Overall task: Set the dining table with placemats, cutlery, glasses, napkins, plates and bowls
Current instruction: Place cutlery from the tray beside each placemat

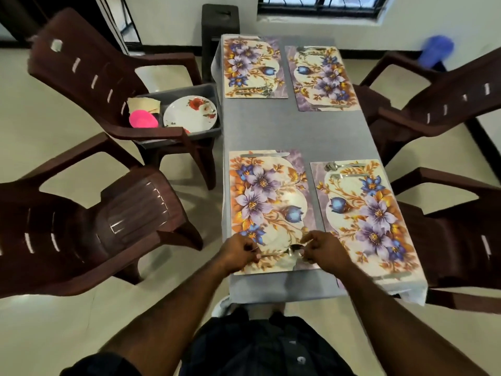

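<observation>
Two hands meet over the near edge of the closest flowery placemat (pixel 264 210). The left hand (pixel 238 252) pinches thin shiny metal cutlery by its handle, and the right hand (pixel 324 252) pinches the other end, where a smooth round spoon (pixel 295 249) bowl shows between them. It is too blurry to count the pieces held.

Four flat rectangle placemats lie on the grey cloth table (pixel 295 131), two close to the hands and two far ahead. Just past the grip, at the closest mat's far edge, lies one metal knife (pixel 264 154). To the right of the grip, the next mat (pixel 363 213) has a spoon and fork (pixel 345 170) at its far end.

Four dark brown plastic chairs (pixel 89 218) stand around. Far left of the hands, a grey tub (pixel 206 89) on one chair holds a round white plate (pixel 189 114) with red flowers, something bright pink (pixel 143 119), and pale folded napkins (pixel 143 104).
</observation>
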{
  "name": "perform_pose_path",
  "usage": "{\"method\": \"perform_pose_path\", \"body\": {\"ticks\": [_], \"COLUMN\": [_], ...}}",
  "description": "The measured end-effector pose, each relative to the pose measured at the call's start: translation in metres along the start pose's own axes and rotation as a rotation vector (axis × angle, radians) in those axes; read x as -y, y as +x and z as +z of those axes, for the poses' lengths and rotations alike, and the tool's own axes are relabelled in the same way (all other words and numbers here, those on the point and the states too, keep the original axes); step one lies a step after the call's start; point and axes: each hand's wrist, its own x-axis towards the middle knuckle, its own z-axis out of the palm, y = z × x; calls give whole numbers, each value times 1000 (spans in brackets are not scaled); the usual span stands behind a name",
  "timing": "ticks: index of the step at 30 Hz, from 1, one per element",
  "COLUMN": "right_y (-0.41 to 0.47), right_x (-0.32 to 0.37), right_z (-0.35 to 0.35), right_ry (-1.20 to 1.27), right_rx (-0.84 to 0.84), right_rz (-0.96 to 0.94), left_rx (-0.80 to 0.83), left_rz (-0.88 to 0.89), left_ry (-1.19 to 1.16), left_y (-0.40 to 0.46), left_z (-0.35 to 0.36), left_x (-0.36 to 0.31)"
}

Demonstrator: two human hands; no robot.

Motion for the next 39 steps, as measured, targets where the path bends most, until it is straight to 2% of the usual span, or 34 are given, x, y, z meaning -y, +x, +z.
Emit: {"method": "perform_pose_path", "body": {"ticks": [3, 7, 11, 16, 23, 39], "right_y": [-3, -2, 5, 13, 17, 5], "right_x": [-25, -41, -53, -54, -57, -62], "right_z": [5, 5, 12, 27, 26, 18], "right_ry": [-236, -260, -213, -159, -222, -233], "right_rx": [-93, -148, -215, -200, -163, -52], "right_rz": [-51, -39, 22, 16, 4, -3], "left_rx": [-144, -273, -349, -426, -452, -420], "left_rz": [-24, -28, -60, -154, -267, -295], "left_ry": [224, 342, 301, 218, 238, 181], "left_y": [-8, -15, -17, -12, -7, -8], "left_z": [25, 48, 58, 59, 64, 64], "left_x": [14, 20, 22, 28, 15, 17]}}
